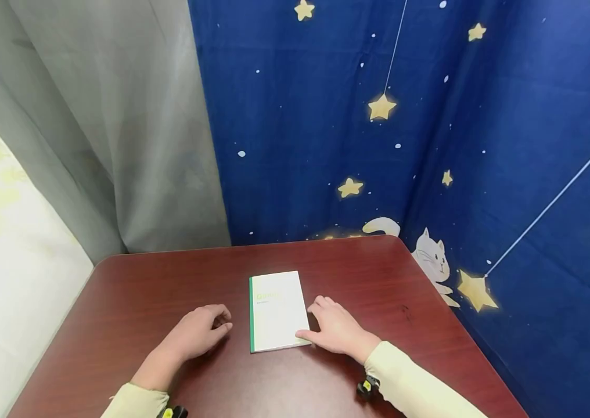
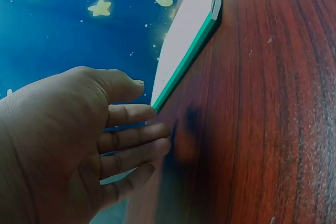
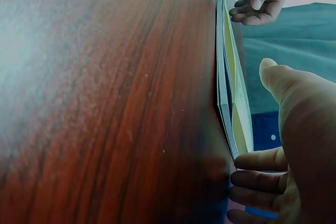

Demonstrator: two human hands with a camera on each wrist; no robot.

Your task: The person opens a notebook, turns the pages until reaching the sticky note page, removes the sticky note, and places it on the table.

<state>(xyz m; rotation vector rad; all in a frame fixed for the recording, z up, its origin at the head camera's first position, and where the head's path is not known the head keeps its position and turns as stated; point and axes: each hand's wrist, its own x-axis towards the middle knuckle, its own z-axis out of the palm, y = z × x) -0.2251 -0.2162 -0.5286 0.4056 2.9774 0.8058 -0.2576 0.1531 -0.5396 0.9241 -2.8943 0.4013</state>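
A white notebook [image 1: 279, 319] with a green spine lies flat on the table, its spine to the left. Faint yellow-green lettering shows near the top of its cover. My right hand [image 1: 338, 328] is at its right edge, thumb over the lower right corner. In the right wrist view the thumb [image 3: 269, 72] stands raised off the cover, with the index fingertip right at the page edge. To the left of the spine, my left hand [image 1: 198, 332] is apart from the notebook with relaxed fingers. Its fingers [image 2: 134, 140] hold nothing in the left wrist view.
The reddish-brown wooden table [image 1: 169, 278] has rounded far corners. Behind it hang a grey curtain [image 1: 164, 145] and a blue curtain [image 1: 295, 128] with stars and a white cat. A bright white surface [image 1: 7, 249] lies beyond the left edge.
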